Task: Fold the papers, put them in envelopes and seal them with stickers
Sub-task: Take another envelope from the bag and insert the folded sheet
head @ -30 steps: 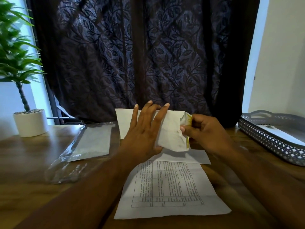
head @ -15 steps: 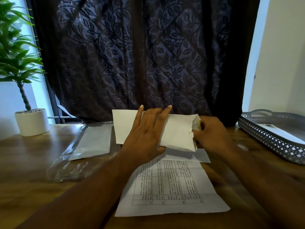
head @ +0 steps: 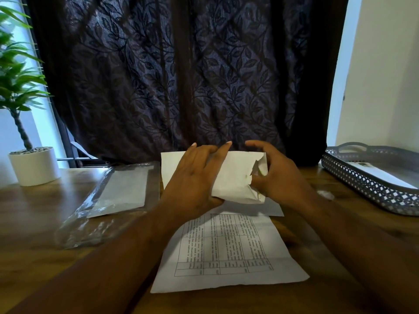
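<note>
A white envelope (head: 235,177) lies across the middle of the wooden table (head: 34,223), its right end crumpled and bent. My left hand (head: 195,180) presses flat on its left half, fingers spread. My right hand (head: 278,175) pinches the crumpled flap end between thumb and fingers. A printed sheet with a table (head: 226,250) lies flat in front of the envelope, and part of another blank sheet (head: 267,208) shows under it. No sticker is visible.
A clear plastic sleeve holding white envelopes (head: 118,193) lies left of my hands. A grey perforated tray (head: 362,182) with a white item stands at right. A potted plant in a white pot (head: 34,166) is at far left. A dark curtain hangs behind.
My right hand has pushed in against the envelope's right end, folding and crumpling the flap over. The yellow strip seen earlier at that end is no longer visible. My left hand stayed pressed down.
</note>
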